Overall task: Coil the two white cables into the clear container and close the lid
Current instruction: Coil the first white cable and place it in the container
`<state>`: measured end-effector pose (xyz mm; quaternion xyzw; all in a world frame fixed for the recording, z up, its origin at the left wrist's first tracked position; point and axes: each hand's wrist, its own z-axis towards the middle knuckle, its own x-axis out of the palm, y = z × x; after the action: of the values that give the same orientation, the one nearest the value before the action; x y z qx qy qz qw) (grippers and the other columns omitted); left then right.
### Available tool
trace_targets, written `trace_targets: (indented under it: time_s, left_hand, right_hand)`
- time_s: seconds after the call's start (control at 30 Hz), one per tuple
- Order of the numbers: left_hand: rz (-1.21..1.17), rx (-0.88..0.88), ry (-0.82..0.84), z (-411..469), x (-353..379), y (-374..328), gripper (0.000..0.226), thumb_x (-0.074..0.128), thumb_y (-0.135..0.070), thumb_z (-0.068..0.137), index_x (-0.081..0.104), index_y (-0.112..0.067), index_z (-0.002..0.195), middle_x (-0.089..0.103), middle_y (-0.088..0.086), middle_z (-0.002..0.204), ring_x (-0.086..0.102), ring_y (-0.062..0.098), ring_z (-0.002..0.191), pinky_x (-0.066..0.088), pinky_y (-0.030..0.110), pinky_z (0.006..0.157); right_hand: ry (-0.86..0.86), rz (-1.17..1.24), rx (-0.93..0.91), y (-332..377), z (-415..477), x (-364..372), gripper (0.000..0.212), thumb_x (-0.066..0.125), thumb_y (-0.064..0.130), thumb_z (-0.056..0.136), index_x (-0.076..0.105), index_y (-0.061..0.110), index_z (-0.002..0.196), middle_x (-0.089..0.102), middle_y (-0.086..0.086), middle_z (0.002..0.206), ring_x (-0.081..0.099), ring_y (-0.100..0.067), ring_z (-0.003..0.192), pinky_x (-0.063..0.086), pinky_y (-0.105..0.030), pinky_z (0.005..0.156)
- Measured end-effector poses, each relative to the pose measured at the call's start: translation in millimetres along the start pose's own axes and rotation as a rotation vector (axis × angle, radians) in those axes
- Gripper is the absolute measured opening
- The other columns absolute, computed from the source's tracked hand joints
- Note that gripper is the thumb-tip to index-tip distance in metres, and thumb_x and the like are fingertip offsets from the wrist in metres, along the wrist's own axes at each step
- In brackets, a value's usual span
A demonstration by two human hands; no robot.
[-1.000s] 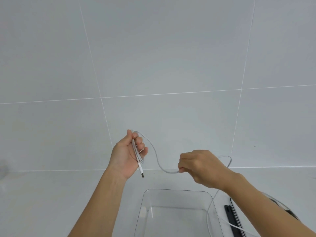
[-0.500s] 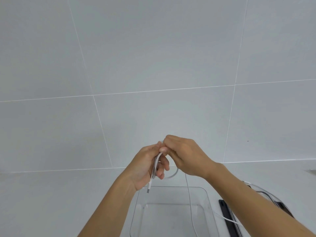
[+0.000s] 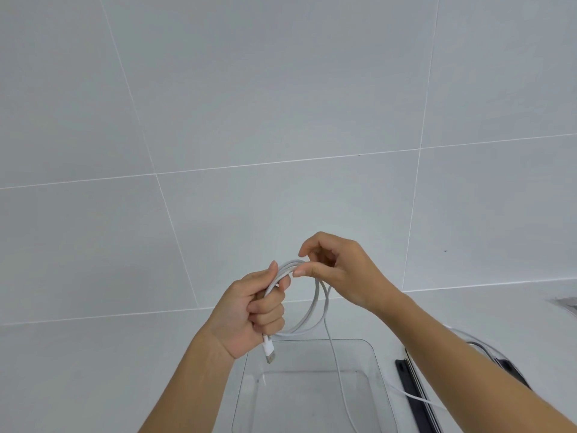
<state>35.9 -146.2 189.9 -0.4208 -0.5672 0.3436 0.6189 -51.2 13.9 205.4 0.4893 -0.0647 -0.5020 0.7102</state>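
Head, left grip (image 3: 249, 310), right grip (image 3: 340, 273) on cable (image 3: 325, 307) (above container (image 3: 359, 340) rim)

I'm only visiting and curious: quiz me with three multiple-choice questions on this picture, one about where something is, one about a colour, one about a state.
1. Where is the clear container?
A) below the left hand and right hand
B) on a wall shelf
C) on the person's lap

2. What colour is the cable?
A) black
B) white
C) red

3. How is the container?
A) lidded
B) upside down
C) open

Answers:
1 A, it shows directly beneath both hands.
2 B, the loops and the plug are white.
3 C, nothing covers its rim.
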Motion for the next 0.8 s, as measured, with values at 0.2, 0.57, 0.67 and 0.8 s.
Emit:
trace_targets:
  time_s: [0.2, 0.57, 0.67, 0.8]
  left_hand:
    - [-0.172, 0.015, 0.120, -2.7, -3.5, -0.1, 0.035, 0.082, -0.033, 0.063, 0.054, -0.016, 0.054, 0.012, -0.007, 0.038, 0.008, 0.012, 0.031, 0.012, 0.016, 0.035]
    - [-0.386, 0.194, 0.181, 2.6, 3.0, 5.0, 0.028, 0.070, -0.026, 0.076, 0.053, -0.014, 0.057, 0.017, -0.006, 0.039, 0.005, 0.012, 0.032, 0.018, 0.022, 0.035]
    - [-0.308, 0.155, 0.131, 0.8, 5.0, 4.8, 0.035, 0.077, -0.029, 0.069, 0.048, -0.016, 0.054, 0.015, -0.006, 0.039, 0.011, 0.014, 0.034, 0.025, 0.022, 0.036]
    - [-0.279, 0.001, 0.214, -4.0, -2.3, 4.6, 0.037, 0.059, -0.039, 0.084, 0.055, -0.012, 0.060, 0.026, -0.004, 0.040, 0.023, 0.015, 0.037, 0.047, 0.028, 0.054]
  right_hand:
    - [0.109, -0.009, 0.070, -3.2, 1.5, 0.0, 0.009, 0.071, 0.026, 0.078, 0.066, 0.027, 0.086, 0.059, 0.015, 0.080, 0.043, -0.005, 0.058, 0.037, -0.011, 0.057]
    - [-0.056, 0.445, 0.201, -4.3, 0.7, 12.9, 0.036, 0.057, 0.052, 0.079, 0.064, 0.019, 0.065, 0.043, 0.010, 0.041, 0.034, -0.008, 0.041, 0.031, -0.015, 0.045]
    - [-0.133, 0.366, 0.197, -2.2, 3.3, 15.1, 0.039, 0.051, 0.045, 0.087, 0.061, 0.019, 0.060, 0.036, 0.011, 0.038, 0.030, -0.008, 0.041, 0.030, -0.016, 0.045]
    - [-0.062, 0.305, 0.188, 1.9, 2.3, 6.7, 0.038, 0.054, 0.035, 0.089, 0.059, 0.019, 0.055, 0.034, 0.011, 0.037, 0.026, -0.010, 0.040, 0.025, -0.021, 0.045]
